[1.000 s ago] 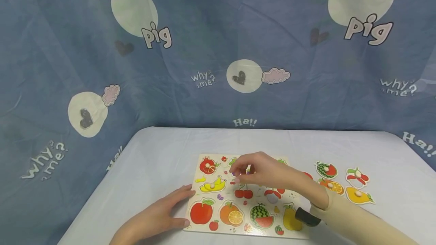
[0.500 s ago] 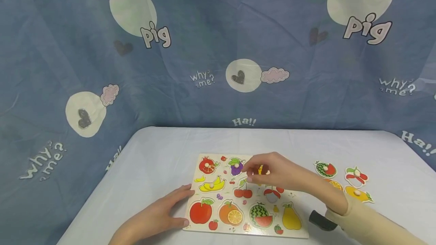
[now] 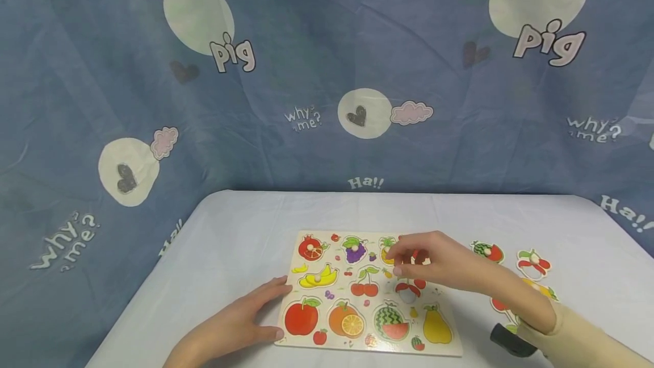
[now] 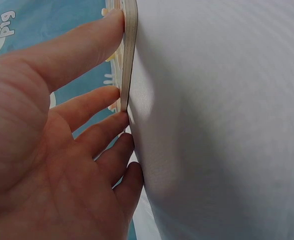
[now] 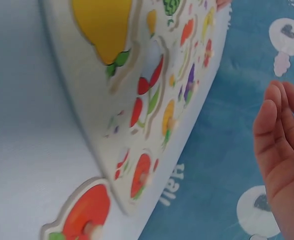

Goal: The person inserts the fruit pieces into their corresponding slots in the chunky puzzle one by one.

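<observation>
A wooden fruit puzzle board [image 3: 347, 300] lies on the white table. My left hand [image 3: 240, 320] rests at its left side, thumb and fingertips touching the edge; in the left wrist view the fingers [image 4: 94, 132] are fairly straight. Above the board's upper right part hovers my right hand [image 3: 439, 260], fingers loosely bent, with nothing visible in them. It is nearest the pineapple piece [image 3: 386, 251], partly covering it. Knobbed grape [image 3: 355, 250], banana [image 3: 319, 277] and pomegranate [image 3: 311, 248] pieces sit in the board. In the right wrist view my right hand [image 5: 284, 150] is apart from the board.
Right of the board lie loose watermelon [image 3: 487, 251], red-and-white fruit [image 3: 533, 264], and yellow pear [image 3: 543, 288] pieces. Cherries [image 3: 499, 304] show partly beneath the forearm. An apple piece [image 5: 89, 212] touches the board's corner in the right wrist view. A patterned blue curtain [image 3: 286, 152] hangs behind.
My right hand has moved rightward from over the grapes, past the pineapple, uncovering both in part. Its forearm now hides the loose orange piece. The left hand has stayed at the board's edge.
</observation>
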The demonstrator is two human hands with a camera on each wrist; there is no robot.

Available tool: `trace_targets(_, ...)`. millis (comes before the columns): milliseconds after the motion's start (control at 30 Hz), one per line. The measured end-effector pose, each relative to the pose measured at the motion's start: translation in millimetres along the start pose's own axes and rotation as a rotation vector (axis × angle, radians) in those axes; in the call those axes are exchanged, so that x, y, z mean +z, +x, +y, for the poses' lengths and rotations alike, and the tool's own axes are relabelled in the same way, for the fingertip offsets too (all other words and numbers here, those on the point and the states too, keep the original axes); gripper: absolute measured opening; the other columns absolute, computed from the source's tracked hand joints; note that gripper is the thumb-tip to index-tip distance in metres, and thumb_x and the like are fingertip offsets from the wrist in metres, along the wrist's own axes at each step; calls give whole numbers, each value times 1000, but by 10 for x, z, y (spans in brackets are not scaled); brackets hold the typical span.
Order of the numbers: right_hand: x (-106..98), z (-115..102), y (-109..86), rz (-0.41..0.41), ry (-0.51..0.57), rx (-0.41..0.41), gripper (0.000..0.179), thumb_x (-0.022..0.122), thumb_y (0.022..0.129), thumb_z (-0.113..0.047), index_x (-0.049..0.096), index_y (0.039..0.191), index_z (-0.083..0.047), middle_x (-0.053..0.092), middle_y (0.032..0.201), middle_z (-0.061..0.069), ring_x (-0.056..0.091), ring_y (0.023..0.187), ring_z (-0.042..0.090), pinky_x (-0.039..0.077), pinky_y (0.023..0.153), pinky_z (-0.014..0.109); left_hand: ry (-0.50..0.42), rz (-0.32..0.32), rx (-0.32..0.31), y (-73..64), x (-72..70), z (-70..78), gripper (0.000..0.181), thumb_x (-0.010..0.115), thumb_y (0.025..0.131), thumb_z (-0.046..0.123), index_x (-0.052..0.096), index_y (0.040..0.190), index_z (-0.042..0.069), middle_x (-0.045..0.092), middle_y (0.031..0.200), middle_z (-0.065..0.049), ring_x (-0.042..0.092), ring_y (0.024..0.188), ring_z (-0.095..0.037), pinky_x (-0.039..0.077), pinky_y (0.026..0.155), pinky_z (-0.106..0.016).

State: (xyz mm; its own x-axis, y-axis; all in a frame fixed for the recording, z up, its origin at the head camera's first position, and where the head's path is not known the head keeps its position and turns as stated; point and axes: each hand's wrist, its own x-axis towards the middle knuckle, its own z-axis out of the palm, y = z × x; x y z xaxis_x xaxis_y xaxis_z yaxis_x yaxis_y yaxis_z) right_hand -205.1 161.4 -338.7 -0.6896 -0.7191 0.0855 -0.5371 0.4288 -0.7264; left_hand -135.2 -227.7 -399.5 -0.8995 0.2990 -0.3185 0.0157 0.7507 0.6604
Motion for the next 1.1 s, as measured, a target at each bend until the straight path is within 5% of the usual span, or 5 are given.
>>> trace_targets(500,-43,176,-378,37,-49,72,20,74,89,-27,69,107,-20,65,88,-12,59,79,10,52,65,25,1,2,3,17,4,-4,76,83,75,37,50,143,25,38,154,-5,38,135,-32,37,103,-64)
trace_targets(1100,-135,331,-792,83,-112,138,17,73,90,-26,70,107,-24,65,93,-14,58,85,6,50,70,24,-4,4,-9,7,0,1,78,84,75,36,51,144,24,39,154,-6,38,135,-33,36,103,-64)
